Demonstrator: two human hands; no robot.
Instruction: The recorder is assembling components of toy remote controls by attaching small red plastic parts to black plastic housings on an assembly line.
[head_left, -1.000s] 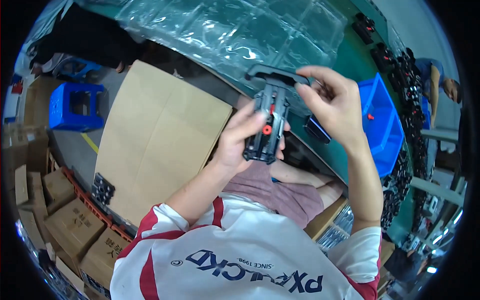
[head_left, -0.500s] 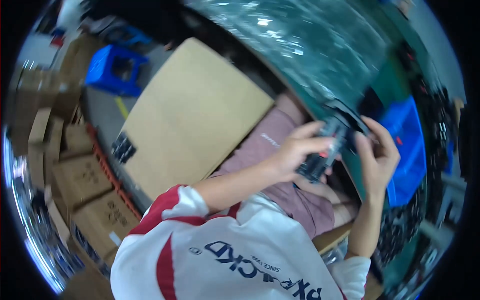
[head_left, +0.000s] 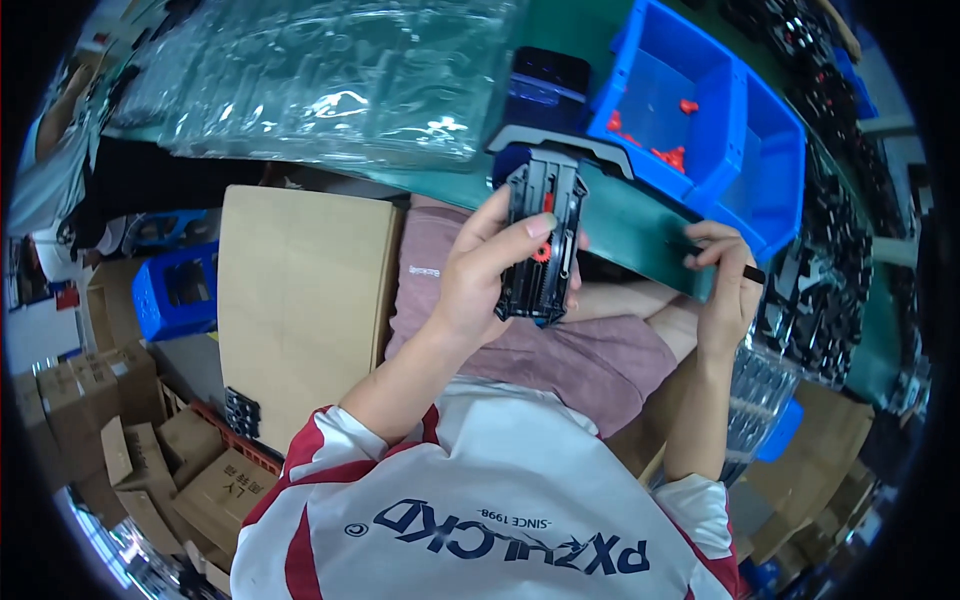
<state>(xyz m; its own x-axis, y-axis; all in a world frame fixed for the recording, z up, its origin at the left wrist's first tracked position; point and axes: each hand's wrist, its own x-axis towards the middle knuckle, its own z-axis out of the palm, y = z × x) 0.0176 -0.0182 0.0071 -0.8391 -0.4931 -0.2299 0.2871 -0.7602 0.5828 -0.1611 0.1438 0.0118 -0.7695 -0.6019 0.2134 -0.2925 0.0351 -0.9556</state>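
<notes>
Green workbench (head_left: 640,215) spans the far side; blue bins (head_left: 720,120) sit far right. Left hand (head_left: 490,265) is closed around a black plastic assembly (head_left: 540,240), held upright above the lap. Right hand (head_left: 725,285), near right, pinches a thin black rod (head_left: 752,273).
</notes>
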